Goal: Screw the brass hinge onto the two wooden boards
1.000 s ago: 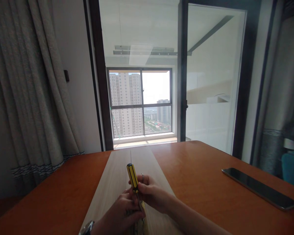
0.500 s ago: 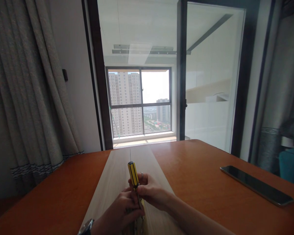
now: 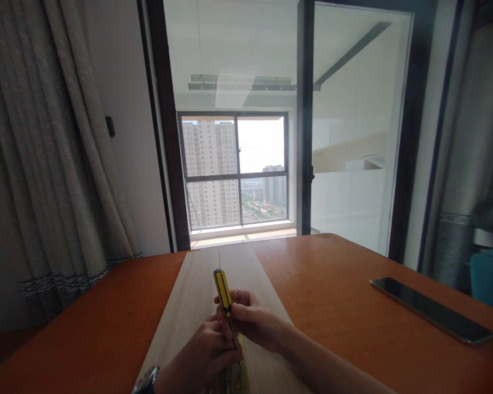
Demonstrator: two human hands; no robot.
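A screwdriver [image 3: 222, 287] with a yellow and black handle leans over the pale wooden board [image 3: 197, 273]. Its handle points away from me, and its thin shaft runs down towards me between both hands. My right hand [image 3: 257, 320], with a ring on one finger, is closed on the lower end of the handle. Beside the shaft, my left hand [image 3: 205, 353] has its fingers closed around the lower part of the work. Under those fingers shows a small yellow and metallic piece [image 3: 241, 353]; my hand mostly hides it, and I cannot make out its kind.
The board lies lengthwise on a reddish-brown table [image 3: 320, 279]. On the right is a dark phone [image 3: 431, 312], lying flat. Beyond the far edge stands a dark-framed glass door [image 3: 306, 126]. A grey curtain [image 3: 61, 142] hangs at the left.
The screwdriver handle has turned and tilted very slightly, with my right fingers shifting a little on it. My left hand stays in nearly the same place.
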